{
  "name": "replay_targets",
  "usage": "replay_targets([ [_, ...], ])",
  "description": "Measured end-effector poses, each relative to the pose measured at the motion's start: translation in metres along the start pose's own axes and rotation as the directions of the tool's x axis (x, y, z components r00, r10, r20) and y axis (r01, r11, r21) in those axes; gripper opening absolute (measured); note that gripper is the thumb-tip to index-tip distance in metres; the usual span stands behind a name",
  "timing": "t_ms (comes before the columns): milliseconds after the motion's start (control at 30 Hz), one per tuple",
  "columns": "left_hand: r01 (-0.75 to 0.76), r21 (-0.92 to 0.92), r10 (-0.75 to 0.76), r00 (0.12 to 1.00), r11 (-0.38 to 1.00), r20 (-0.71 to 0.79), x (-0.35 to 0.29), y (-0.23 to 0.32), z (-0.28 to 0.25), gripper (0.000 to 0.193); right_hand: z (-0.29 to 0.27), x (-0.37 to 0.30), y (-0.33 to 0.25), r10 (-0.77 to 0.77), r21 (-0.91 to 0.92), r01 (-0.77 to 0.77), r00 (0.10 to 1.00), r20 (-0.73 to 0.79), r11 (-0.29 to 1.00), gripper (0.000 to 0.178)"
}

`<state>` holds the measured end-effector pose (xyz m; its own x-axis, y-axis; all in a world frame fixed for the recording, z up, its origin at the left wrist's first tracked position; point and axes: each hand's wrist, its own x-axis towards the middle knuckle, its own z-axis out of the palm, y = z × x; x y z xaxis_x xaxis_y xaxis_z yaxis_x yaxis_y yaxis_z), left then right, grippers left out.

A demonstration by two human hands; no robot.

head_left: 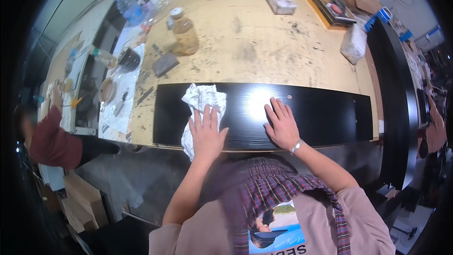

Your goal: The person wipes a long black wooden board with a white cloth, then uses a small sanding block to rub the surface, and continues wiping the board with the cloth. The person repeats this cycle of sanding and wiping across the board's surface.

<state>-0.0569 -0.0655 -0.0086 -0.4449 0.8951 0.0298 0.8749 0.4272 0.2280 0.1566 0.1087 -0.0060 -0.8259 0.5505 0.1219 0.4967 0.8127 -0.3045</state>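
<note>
A long black board (pixel 325 123) with a glossy surface lies flat along the near edge of the worktable. My left hand (pixel 206 134) rests flat, fingers stretched, on a crumpled white cloth (pixel 204 95) spread over the board's left part; the cloth hangs past its front edge. Further right, my right hand (pixel 283 125) lies on the board's bare surface with its fingers extended and thumb apart. Close to that hand's fingertips, a small light spot (pixel 289 97) shows on the board, too small to make out.
On the wooden worktable (pixel 236 47) stand a bottle of yellowish liquid (pixel 185 35), a grey block (pixel 165 64), wrapped white blocks (pixel 278 0) and an open box of items (pixel 328 7). Another long black panel (pixel 394 94) flanks the right side. At the left, a person in a maroon sleeve (pixel 54 139) works.
</note>
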Motion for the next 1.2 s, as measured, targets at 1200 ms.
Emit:
replay_targets([
  [1200, 0.413, -0.85, 0.222, 0.841, 0.327, 0.494, 0.033, 0.254, 0.003, 0.025, -0.108, -0.121, 0.156, 0.674, 0.945, 0.067, 0.717, 0.176, -0.319, 0.014],
])
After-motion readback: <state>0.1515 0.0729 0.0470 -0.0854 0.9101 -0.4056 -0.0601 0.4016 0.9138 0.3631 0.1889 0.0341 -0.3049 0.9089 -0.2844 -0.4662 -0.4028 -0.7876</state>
